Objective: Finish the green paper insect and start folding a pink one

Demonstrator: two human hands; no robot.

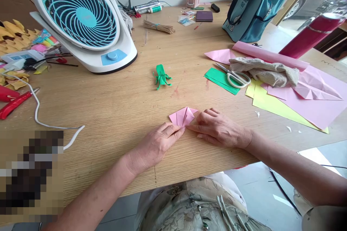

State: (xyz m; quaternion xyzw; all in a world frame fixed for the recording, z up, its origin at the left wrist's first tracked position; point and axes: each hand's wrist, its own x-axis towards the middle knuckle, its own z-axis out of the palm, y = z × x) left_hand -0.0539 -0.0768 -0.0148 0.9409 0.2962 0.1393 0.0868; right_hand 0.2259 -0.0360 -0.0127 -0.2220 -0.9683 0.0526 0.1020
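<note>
A small piece of folded pink paper (182,116) lies on the wooden table, with pointed flaps and creases meeting near its lower edge. My left hand (157,142) grips its lower left part, the fingers together and pressing it down on the tabletop. From the other side my right hand (217,129) is at the lower right edge, its index finger against the paper and the other fingers bent. My fingertips hide part of the bottom edge. Beyond the paper stands a green origami figure (161,76) with thin curled legs.
Scissors (238,78) rest on green paper sheets (217,77) at right, beside a grey cloth (267,70), yellow sheets (273,106) and pink sheets (320,110). A fan (116,57) stands at left, near a white cable (36,110). Farther back are a blue bag (248,14) and bundled sticks (159,26).
</note>
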